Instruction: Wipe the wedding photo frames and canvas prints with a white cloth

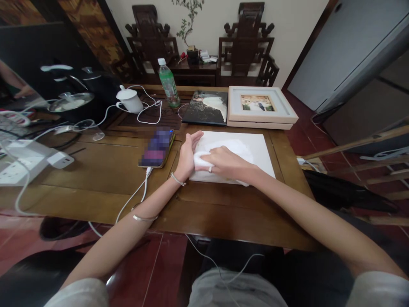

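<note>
A flat white board (260, 155) lies on the wooden table, with a brighter white patch (238, 147) over its middle. My right hand (226, 162) is closed on a soft white wad (202, 160) at the board's left side; whether it is tissue, cloth or clay I cannot tell. My left hand (188, 154) stands on edge at the board's left edge, its fingers stretched out and the palm facing the wad. The wad sits between the two hands, touching or nearly touching my left palm. My right fingers and forearm hide part of the board.
Left of the board lies a phone (157, 148) with a charging cable. Behind the board are a dark photo panel (194, 108) and a framed picture (281, 108). A bottle (169, 85), lidded white cup (130, 100), pot (72, 104) and power strip (24, 160) stand further left.
</note>
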Available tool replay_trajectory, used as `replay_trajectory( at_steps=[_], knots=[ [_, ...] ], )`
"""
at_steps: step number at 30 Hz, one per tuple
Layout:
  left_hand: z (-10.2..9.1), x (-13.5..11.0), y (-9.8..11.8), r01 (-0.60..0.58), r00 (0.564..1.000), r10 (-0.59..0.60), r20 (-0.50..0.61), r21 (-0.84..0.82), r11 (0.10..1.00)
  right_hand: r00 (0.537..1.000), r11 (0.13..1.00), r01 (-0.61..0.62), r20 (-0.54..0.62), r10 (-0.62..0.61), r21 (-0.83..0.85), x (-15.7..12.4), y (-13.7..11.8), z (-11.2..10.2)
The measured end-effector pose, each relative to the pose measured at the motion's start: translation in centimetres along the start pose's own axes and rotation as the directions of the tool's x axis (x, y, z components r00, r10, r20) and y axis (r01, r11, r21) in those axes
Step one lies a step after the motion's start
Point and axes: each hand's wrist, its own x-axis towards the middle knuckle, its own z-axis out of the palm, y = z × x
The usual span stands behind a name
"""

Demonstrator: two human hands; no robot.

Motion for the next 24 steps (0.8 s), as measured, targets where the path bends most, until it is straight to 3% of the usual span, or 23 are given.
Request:
replay_trajectory(
  at_steps=[3,6,10,13,16,18,22,24],
  knots=[
    [0.0,-0.2,0.0,-0.036,0.999,0.034,0.021,0.129,0.991,0.994,0.997,0.067,0.083,-0.071,0.047,-2.0,-0.3,-0.8],
    [-0.1,-0.7,0.0,-0.192,0.979,0.152,0.133,0.376,0.906,0.993,1.000,0.025,0.116,-0.027,0.018,-3.1,0.8,-1.4],
    [0.0,-1.3,0.1,-0.358,0.925,0.202,0.321,0.564,0.744,0.983,0.979,-0.186,-0.011,0.185,-0.082,-2.4,4.2,-1.9],
    [0.0,-1.4,0.0,-0.391,0.908,0.175,0.379,0.623,0.678,0.917,0.912,-0.392,-0.136,0.376,-0.123,-0.3,6.9,-2.0],
    [0.0,-1.3,0.0,-0.413,0.897,0.172,0.407,0.636,0.651,0.859,0.858,-0.503,-0.176,0.482,-0.104,2.6,8.1,-1.7],
    [0.0,-1.3,0.0,-0.428,0.890,0.179,0.418,0.638,0.640,0.863,0.863,-0.494,-0.178,0.473,-0.103,4.7,8.0,-1.4],
    [-0.1,-1.2,0.2,-0.466,0.873,0.203,0.443,0.636,0.615,0.927,0.929,-0.356,-0.163,0.337,-0.101,8.3,6.6,-0.7],
    [-0.2,-1.2,0.1,-0.476,0.868,0.210,0.451,0.633,0.610,0.933,0.935,-0.341,-0.155,0.324,-0.099,9.2,6.2,-0.6]
  ],
)
